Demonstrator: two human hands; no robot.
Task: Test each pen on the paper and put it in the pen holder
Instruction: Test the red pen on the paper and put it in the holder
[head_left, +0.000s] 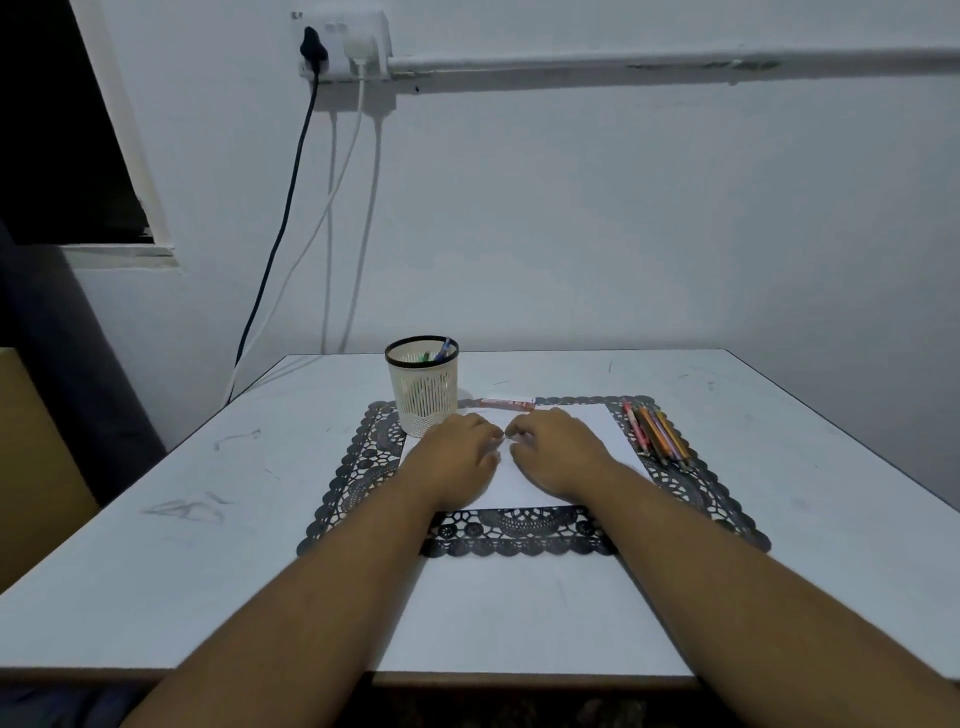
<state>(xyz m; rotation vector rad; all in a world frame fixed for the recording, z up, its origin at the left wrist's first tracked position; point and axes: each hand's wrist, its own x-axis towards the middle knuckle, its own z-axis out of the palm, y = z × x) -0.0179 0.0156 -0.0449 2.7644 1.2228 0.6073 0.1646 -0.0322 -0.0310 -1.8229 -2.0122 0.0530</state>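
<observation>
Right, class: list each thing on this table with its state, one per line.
White mesh pen holder: upright, pens inside.
White paper sheet: flat on black lace mat.
Coloured pens: lying right of paper.
Left hand: resting on paper.
Right hand: resting on paper.

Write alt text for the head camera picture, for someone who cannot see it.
A person's left hand and right hand rest side by side on a white paper laid on a black lace mat. A mesh pen holder with pens stands to the left, and a row of pens lies to the right on a white table.
</observation>
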